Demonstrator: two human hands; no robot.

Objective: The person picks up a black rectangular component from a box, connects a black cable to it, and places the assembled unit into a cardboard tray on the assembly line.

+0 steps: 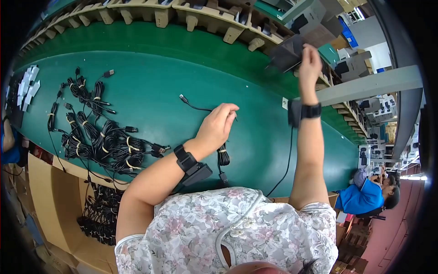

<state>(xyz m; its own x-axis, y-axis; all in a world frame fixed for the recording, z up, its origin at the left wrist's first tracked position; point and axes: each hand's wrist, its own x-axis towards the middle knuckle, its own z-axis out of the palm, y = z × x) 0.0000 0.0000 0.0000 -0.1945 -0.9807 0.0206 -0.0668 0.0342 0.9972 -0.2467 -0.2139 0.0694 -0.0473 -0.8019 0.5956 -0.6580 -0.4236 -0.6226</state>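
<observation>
My left hand point(216, 125) is closed over a black USB cable point(223, 156) on the green table. One plug end sticks out beyond the hand to the far left. The tied coil and a second plug lie below the wrist, nearer my body. Stretched out to the far right, my right hand point(310, 66) pinches a dark, box-shaped thing point(287, 54) by its edge, above the trays along the table's back. Motion blurs that thing, so its exact kind cannot be told.
Several tied black cables point(102, 137) are heaped on the left of the table. A cardboard box point(59, 208) with more cables stands below the near edge. Pulp trays point(200, 16) line the back; a grey metal bar point(365, 86) crosses at right. A co-worker in blue point(365, 198) sits farther right.
</observation>
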